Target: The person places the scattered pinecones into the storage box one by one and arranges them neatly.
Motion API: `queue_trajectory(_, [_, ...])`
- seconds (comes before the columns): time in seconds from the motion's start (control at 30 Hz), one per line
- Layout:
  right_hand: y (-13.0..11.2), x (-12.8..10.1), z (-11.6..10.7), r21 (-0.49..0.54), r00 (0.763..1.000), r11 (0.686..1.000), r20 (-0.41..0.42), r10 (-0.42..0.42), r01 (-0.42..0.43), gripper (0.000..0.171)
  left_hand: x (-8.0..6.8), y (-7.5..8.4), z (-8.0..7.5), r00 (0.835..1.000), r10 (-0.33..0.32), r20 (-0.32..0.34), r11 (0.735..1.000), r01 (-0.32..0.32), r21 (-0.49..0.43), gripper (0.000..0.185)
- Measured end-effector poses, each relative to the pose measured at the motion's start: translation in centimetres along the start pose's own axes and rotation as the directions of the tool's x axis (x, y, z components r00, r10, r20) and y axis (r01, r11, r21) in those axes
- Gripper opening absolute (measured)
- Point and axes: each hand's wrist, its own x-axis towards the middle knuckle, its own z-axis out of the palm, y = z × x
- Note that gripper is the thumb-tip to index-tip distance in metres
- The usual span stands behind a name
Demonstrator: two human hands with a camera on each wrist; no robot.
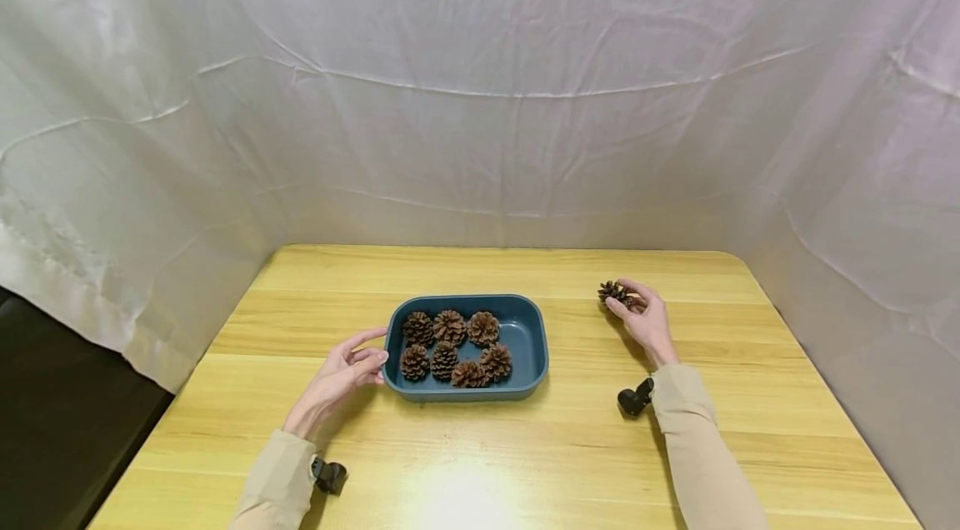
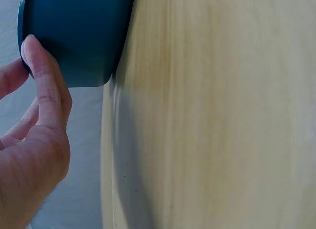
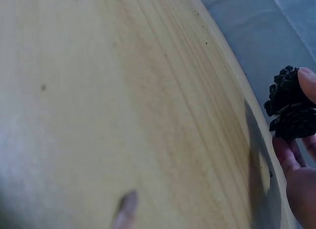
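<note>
A dark blue rectangular container (image 1: 530,387) stands on the table with several brown pine cones (image 1: 449,327) inside, mostly towards its left and middle. My left hand (image 1: 341,380) holds the container's left end, thumb and fingers at the rim. Close up in the left wrist view, the fingertips (image 2: 32,44) touch the container wall (image 2: 74,46). Off to the right of the container, my right hand (image 1: 645,323) grips what looks like two pine cones (image 1: 613,292) between thumb and fingers. The right wrist view shows these cones (image 3: 291,121) above the table, partly covered by the hand.
The wooden table (image 1: 577,455) has small dark crumbs near its front middle. Pale cloth (image 1: 480,147) hangs behind the table and along both sides. A dark surface (image 1: 67,405) lies beyond the left edge. Small black devices (image 1: 330,476) sit at both wrists.
</note>
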Motion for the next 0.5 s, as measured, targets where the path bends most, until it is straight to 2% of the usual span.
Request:
queue_trajectory(0.2, [-0.23,-0.03,0.11,0.070,1.000,0.997,0.014,0.013,-0.014,0.056,-0.03,0.00,-0.01,1.000,0.011,0.008,1.000,-0.011,-0.006,0.062])
queue_trajectory(0.5, [-0.43,-0.09,0.31,0.127,1.000,0.992,-0.030,0.006,-0.002,0.058,-0.04,0.01,0.02,1.000,0.003,0.005,1.000,-0.003,0.001,0.062])
